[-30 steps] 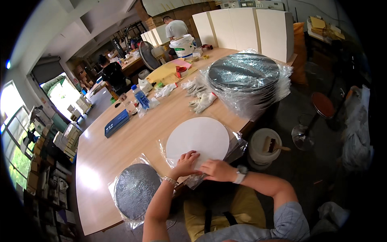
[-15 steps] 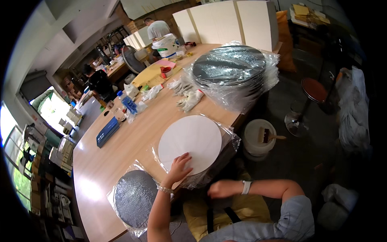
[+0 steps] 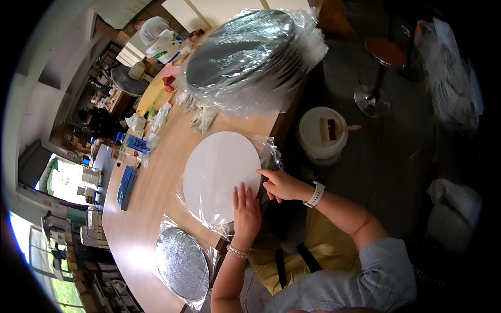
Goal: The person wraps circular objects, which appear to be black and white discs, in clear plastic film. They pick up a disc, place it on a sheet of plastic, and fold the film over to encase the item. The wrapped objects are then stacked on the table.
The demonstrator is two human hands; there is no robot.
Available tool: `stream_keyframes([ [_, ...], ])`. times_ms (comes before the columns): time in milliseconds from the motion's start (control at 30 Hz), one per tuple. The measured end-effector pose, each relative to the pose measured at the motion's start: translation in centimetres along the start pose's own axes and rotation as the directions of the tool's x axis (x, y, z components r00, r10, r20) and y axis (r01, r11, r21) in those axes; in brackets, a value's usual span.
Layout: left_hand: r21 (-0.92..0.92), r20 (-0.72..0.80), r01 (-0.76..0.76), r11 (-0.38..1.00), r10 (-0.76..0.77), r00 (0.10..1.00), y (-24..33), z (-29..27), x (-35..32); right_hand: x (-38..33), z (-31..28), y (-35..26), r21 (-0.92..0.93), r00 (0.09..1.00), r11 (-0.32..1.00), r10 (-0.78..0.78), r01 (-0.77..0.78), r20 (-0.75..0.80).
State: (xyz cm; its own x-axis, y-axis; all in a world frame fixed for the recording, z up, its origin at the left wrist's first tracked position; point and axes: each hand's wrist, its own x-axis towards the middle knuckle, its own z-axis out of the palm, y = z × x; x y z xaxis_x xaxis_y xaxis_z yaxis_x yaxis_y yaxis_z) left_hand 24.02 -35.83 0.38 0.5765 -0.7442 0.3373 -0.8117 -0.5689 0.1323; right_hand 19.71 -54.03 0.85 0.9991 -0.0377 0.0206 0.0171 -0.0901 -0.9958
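A round white disc (image 3: 219, 172) lies on clear plastic film near the table's edge in front of me. My left hand (image 3: 247, 215) rests flat on its near part, fingers stretched out and holding nothing. At the disc's right edge is my right hand (image 3: 284, 186), its index finger extended to the rim and the other fingers loosely bent; nothing shows in it. Crinkled clear film (image 3: 271, 151) sticks out past the disc on the right. A silvery-grey round piece in clear film (image 3: 182, 263) lies nearer me on the left.
Film-wrapped dark discs (image 3: 245, 52) are stacked at the far right of the table (image 3: 148, 208). Gloves (image 3: 203, 119), a blue box (image 3: 126, 188) and a bottle (image 3: 136, 143) lie beyond. A brush (image 3: 334, 129) rests on a white bucket (image 3: 318, 148) beside a stool (image 3: 385, 52). Two people work farther off.
My right hand has come up from beside my lap to the disc's right edge. My left hand stays flat on the disc. The whole view has turned and shifted.
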Motion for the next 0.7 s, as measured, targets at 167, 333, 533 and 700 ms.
stream_keyframes([
  [167,0.112,0.089,0.106,0.988,-0.116,0.989,-0.3,0.3,0.8,-0.8,0.1,2.4,-0.076,0.997,0.995,-0.068,0.066,-0.021],
  [333,-0.053,0.100,0.113,0.992,-0.108,0.989,-1.4,-0.9,1.6,-1.3,0.4,4.0,0.039,0.997,0.998,-0.041,0.043,-0.061],
  [533,-0.163,0.204,0.191,0.968,-0.157,0.966,-2.4,-2.2,2.5,-1.5,0.2,4.0,0.036,0.995,0.995,-0.088,0.090,-0.050],
  [700,-0.165,0.141,0.116,0.979,-0.093,0.986,-2.2,-2.0,2.6,-1.5,0.4,4.3,0.034,0.994,0.994,-0.104,0.105,-0.038],
])
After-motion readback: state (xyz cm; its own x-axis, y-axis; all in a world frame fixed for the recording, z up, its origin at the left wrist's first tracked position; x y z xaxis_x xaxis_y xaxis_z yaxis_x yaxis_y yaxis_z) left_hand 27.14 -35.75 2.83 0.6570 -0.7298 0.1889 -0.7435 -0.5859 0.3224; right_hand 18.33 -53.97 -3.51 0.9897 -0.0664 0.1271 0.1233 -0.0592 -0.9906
